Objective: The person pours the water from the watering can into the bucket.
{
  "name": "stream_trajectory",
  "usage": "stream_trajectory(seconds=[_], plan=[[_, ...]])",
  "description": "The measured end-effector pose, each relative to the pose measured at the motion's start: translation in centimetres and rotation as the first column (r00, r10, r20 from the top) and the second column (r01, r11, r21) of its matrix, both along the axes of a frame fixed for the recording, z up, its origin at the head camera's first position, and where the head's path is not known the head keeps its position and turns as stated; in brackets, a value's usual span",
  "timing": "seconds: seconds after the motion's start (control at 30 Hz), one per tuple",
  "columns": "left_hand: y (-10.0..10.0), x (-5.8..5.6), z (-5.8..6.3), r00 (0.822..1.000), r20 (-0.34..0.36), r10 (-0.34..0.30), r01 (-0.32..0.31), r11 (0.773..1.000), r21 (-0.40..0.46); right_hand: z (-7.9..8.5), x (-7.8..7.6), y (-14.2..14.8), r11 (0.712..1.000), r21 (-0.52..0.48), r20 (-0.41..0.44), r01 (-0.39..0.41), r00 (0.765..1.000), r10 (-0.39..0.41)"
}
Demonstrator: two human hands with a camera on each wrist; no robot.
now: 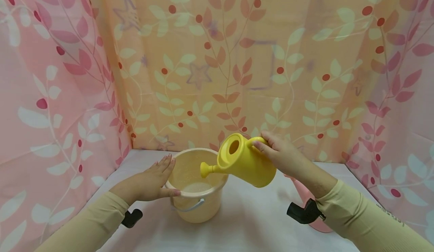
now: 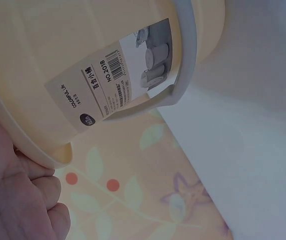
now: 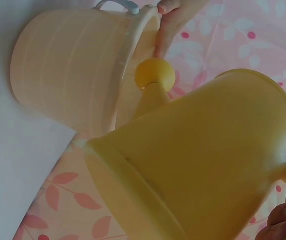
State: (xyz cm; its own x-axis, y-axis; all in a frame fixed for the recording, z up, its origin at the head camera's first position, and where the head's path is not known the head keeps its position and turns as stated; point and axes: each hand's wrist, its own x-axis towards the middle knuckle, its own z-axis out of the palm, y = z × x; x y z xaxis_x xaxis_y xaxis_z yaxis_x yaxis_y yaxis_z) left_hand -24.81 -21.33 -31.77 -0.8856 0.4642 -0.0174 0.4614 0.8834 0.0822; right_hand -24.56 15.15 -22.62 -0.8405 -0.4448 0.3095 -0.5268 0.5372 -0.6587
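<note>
My right hand (image 1: 281,150) grips the handle of a yellow watering can (image 1: 255,167), held tilted to the left above the table. The can's spout head (image 1: 205,170) is over the mouth of a cream bucket (image 1: 200,208); no water stream shows. My left hand (image 1: 147,183) rests on the bucket's left rim, fingers extended and thumb along the near edge. The bucket stands upright, its grey bail handle (image 1: 193,206) hanging down in front. In the left wrist view a printed label (image 2: 107,80) covers part of the bucket's side.
Behind my right forearm stands a pink object (image 1: 318,225), mostly hidden. A white tabletop (image 1: 251,225) lies under everything. Leaf-patterned cloth (image 1: 230,75) hangs at the back and both sides. A black wrist mount (image 1: 305,211) juts out below my right sleeve.
</note>
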Motion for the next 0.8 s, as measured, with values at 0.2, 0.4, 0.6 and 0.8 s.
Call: stream_trajectory(seconds=[0.2, 0.4, 0.6, 0.8], plan=[[-0.05, 0.01, -0.11, 1.0, -0.008, -0.006, 0.006, 1.0, 0.002, 0.01, -0.02, -0.02, 1.0, 0.006, -0.02, -0.003, 1.0, 0.003], [0.03, 0.12, 0.07, 1.0, -0.003, -0.006, 0.006, 1.0, 0.008, -0.01, 0.02, 0.05, 1.0, 0.013, -0.039, -0.004, 0.999, 0.005], [0.16, 0.3, 0.29, 1.0, 0.007, -0.003, 0.003, 1.0, 0.021, 0.03, 0.05, 0.0, 1.0, 0.004, -0.014, -0.004, 1.0, 0.005], [0.13, 0.28, 0.28, 1.0, 0.009, 0.006, -0.006, 1.0, 0.008, 0.03, 0.07, -0.04, 1.0, 0.008, -0.021, -0.006, 1.0, 0.006]])
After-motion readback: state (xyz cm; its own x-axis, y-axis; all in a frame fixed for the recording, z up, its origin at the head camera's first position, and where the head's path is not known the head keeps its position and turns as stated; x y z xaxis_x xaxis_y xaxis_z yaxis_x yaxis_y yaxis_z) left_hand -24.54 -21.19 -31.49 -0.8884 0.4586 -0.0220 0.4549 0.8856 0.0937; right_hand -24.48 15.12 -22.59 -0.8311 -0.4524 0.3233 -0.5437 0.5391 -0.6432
